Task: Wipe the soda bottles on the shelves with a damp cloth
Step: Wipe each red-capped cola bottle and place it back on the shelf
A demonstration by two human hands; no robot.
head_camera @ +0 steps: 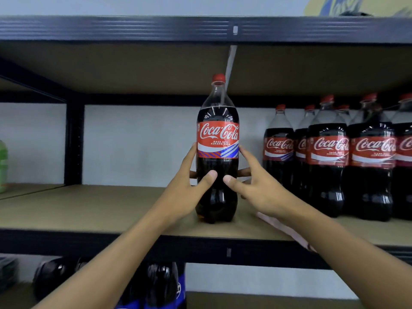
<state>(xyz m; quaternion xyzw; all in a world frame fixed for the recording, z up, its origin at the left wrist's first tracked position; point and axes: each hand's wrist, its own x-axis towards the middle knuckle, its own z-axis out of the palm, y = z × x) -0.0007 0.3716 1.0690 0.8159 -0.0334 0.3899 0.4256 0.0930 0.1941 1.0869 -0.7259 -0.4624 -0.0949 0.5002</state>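
Note:
A large cola bottle [217, 139] with a red cap and red label stands upright on the brown shelf board [100, 208], near its front edge. My left hand [191, 181] grips its lower body from the left, thumb across the front. My right hand [252, 181] grips it from the right in the same way, fingertips showing behind the bottle. A pale pink cloth [281, 227] lies on the shelf just under my right forearm, partly hidden by it.
Several more cola bottles [327, 157] stand in a group at the right of the same shelf. A green container [3, 166] sits at the far left. Dark bottles [160, 284] stand on the shelf below. The upper shelf beam [133, 29] hangs close above the bottle cap.

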